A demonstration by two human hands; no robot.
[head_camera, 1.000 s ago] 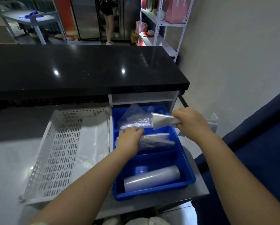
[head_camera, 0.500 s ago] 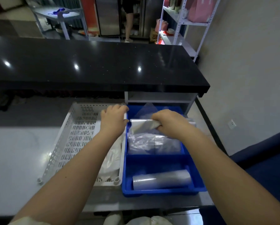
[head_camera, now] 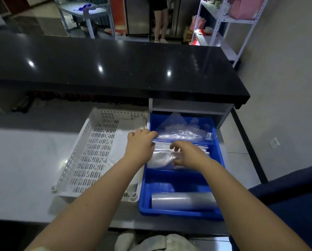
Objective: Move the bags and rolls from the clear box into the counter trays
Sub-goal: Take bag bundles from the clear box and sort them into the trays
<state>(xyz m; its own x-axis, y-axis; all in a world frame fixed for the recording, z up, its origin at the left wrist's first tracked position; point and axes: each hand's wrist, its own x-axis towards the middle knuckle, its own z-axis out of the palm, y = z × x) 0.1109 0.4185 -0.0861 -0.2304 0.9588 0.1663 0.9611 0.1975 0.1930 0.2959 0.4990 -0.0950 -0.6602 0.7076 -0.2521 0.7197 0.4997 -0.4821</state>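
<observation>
Right hand loose-fingered over clear bags in the blue tray — left hand curled at its rim, grip unclear.

Above our left hand and right hand: open air. Black counter rises just past far wall of blue tray. Under right hand, bags; nearer us, roll fills front compartment.

White slotted tray, blue tray, glossy black counter, seemingly clear bags

Right hand blurred over the bags — grip unclear — left hand fingertips curled out of sight
</observation>
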